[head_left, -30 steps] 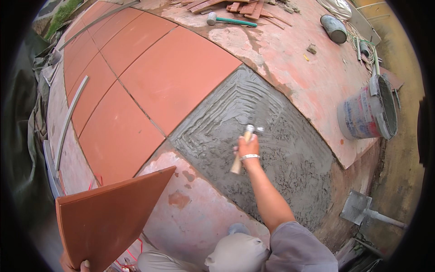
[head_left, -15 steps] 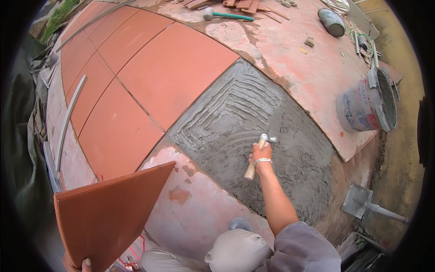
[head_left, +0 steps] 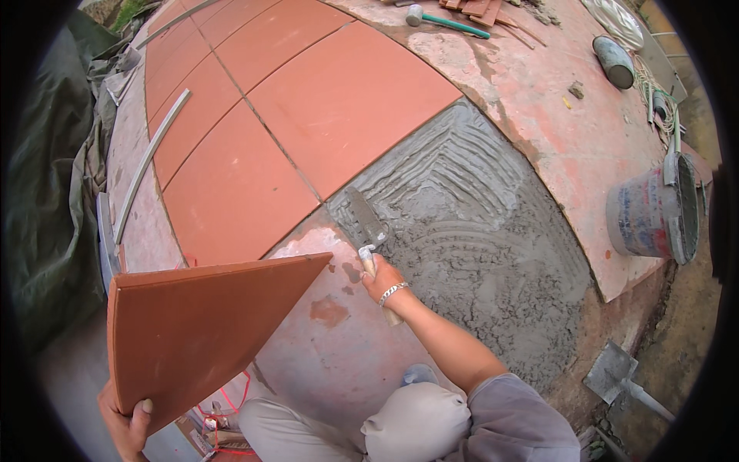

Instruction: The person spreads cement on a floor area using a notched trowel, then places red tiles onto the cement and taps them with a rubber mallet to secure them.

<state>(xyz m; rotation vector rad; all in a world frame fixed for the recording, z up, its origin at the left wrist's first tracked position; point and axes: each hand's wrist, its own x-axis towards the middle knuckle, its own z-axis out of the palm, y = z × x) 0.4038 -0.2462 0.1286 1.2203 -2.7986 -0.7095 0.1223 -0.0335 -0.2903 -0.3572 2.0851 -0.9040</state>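
Observation:
My right hand (head_left: 384, 279) is closed round the wooden handle of a trowel (head_left: 366, 219). The trowel's grey, mortar-smeared blade lies at the left edge of a wet mortar bed (head_left: 485, 285), near the corner of the laid tiles. Combed ridges mark the mortar's far part; its near part is rougher. At the lower left my left hand (head_left: 129, 422) grips the bottom edge of a large terracotta tile (head_left: 204, 339), thumb on its near face. That tile stands tilted on edge, and its far face is hidden.
Laid terracotta tiles (head_left: 346, 100) stretch to the far left, a metal strip (head_left: 150, 165) lying beside them. On the right stand a mortar-stained bucket (head_left: 639, 212) and a flat shovel (head_left: 612, 373). A mallet (head_left: 450, 23) with a green handle lies at the back.
My right hand has swept the trowel left, from the middle of the mortar to its left edge. The whole view has shifted, and more of my left hand shows under the tile.

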